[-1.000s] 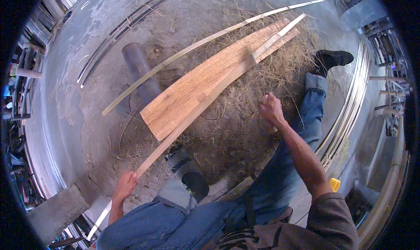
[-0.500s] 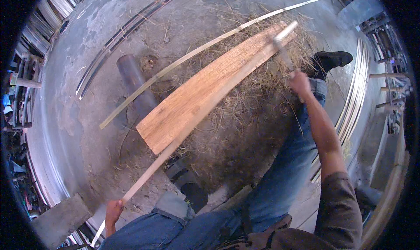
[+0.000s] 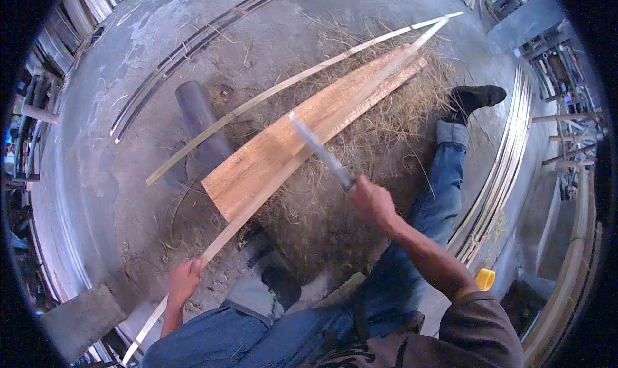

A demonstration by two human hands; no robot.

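My left hand (image 3: 184,283) is closed around the near part of a long pale wooden strip (image 3: 242,216). The strip runs up and to the right across a tapered brown board (image 3: 257,152), and its far end sticks out past the board. In my right hand (image 3: 374,204) is a knife (image 3: 320,150), gripped by its handle. Its long blade, slightly blurred, slants over the strip and the middle of the board; whether it touches the wood I cannot tell. Beyond the board lies another thin pale strip (image 3: 277,89), its far end close to the tip of the held one.
Curly shavings (image 3: 380,136) litter the floor around the board. A dark cylinder (image 3: 198,114) lies at the left, with dark strips (image 3: 168,62) farther back. Right of my outstretched leg are a bundle of pale strips (image 3: 499,168) and a yellow ring (image 3: 485,278). A block (image 3: 84,323) sits lower left.
My right hand and the knife have swept from the board's far end toward its middle, nearer to me. My left hand has moved up and right, and the strip's far end reaches farther past the board.
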